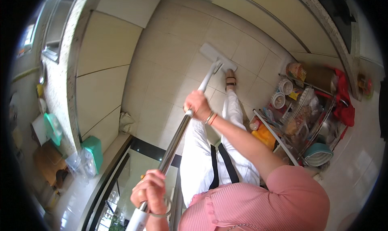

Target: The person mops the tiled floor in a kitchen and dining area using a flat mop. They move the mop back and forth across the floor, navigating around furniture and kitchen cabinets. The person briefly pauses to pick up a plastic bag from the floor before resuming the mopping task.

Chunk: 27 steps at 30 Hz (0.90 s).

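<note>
A flat mop (173,144) with a long metal and white handle runs slantwise from the lower left up to the floor. My left hand (150,191) is wrapped round the handle near its white grip end. Farther along, my right hand (197,105) closes on the shaft where metal meets white. The white rectangular mop head (212,53) lies flat on the tiled floor (169,49), just ahead of my sandalled foot (230,79). What the underside of the mop head carries is hidden.
Pale cabinets (103,49) stand on the left, with more drawers (258,17) at the far right. A rack (299,110) crowded with baskets and bags is at my right. A green bin (93,150) hangs at the left near a dark-framed glass door (117,186).
</note>
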Each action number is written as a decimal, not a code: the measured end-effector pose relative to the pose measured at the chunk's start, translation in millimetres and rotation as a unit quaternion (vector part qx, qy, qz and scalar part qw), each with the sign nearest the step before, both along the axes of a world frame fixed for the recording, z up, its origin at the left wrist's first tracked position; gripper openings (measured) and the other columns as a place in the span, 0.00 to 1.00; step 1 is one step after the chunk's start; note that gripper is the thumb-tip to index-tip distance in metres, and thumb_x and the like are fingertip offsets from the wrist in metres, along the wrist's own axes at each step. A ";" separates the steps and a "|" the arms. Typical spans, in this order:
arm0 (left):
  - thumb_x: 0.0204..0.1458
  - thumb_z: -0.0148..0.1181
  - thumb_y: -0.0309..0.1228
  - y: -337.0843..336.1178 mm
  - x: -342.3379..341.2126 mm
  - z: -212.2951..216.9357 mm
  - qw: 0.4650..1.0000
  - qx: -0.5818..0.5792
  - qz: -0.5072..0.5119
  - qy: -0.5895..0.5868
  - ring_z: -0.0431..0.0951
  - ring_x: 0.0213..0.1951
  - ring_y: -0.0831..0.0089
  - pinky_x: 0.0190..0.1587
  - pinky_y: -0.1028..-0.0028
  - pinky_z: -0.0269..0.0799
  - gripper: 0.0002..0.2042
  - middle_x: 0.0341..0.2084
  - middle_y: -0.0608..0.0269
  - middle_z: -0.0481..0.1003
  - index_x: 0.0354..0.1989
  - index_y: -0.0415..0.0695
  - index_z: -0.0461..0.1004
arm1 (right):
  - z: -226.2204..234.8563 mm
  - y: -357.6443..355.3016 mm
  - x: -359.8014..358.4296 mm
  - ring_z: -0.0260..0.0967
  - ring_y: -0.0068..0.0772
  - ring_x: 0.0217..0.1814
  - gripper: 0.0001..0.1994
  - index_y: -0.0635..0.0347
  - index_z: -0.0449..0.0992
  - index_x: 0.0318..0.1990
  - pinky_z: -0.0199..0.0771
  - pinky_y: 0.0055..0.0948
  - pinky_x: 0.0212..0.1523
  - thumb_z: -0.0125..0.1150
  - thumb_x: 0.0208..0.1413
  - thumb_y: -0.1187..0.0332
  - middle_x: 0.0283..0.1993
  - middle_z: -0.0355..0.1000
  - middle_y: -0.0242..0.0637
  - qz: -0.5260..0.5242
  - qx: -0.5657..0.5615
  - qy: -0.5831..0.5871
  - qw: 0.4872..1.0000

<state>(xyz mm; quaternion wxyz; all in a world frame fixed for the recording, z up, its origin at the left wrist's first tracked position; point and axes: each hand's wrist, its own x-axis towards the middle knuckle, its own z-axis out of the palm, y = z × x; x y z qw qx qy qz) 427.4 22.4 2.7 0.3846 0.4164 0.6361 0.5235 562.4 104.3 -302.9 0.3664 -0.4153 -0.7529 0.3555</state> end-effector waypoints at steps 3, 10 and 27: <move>0.57 0.48 0.19 -40.5 -37.5 38.7 0.998 -0.018 0.058 -0.001 0.63 0.14 0.72 0.29 0.65 0.69 0.20 0.07 0.64 0.61 0.13 0.45 0.51 | 22.7 -62.3 -68.6 0.65 0.39 0.27 0.07 0.51 0.66 0.20 0.61 0.37 0.34 0.55 0.45 0.69 0.20 0.63 0.33 0.056 -0.064 0.056 0.995; 0.50 0.45 0.17 -48.9 -53.1 56.3 0.993 0.059 0.097 0.021 0.59 0.13 0.74 0.27 0.69 0.68 0.15 0.07 0.66 0.58 0.14 0.44 0.54 | 47.1 -70.6 -101.4 0.68 0.37 0.31 0.05 0.51 0.67 0.22 0.63 0.35 0.37 0.56 0.43 0.70 0.22 0.67 0.31 0.235 -0.121 0.024 0.964; 0.61 0.41 0.25 162.3 36.6 -98.9 0.975 0.207 0.066 -0.034 0.61 0.20 0.75 0.41 0.63 0.67 0.16 0.11 0.68 0.57 0.18 0.46 0.55 | -40.7 272.2 -5.8 0.66 0.44 0.34 0.07 0.55 0.66 0.25 0.67 0.40 0.38 0.57 0.51 0.72 0.26 0.67 0.37 0.100 0.103 0.000 0.990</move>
